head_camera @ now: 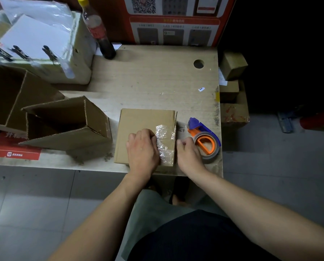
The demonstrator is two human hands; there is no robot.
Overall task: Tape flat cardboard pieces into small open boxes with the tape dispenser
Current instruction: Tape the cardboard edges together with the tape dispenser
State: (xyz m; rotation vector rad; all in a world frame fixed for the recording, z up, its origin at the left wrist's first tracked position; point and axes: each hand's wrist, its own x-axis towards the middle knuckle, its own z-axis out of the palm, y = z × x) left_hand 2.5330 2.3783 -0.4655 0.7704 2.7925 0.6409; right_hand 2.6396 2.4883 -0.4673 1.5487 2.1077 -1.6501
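- Two bare forearms reach in from the bottom edge.
- Left hand (142, 150) rests on one flat cardboard box (138, 127), fingers curled, pressing on the clear tape strip (166, 144) at the box's right end.
- Right hand (189, 154) just right of that box, touching one tape dispenser (204, 137); cannot tell its grip.
- Two open boxes: (69, 125), (12, 95), left on the table (157, 78).
- One bottle (99, 32) at the back.

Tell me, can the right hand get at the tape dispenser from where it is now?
Probably yes. The right hand rests at the taped edge of the cardboard box, and the tape dispenser lies on the table right beside it, on its outer side, with nothing between them.
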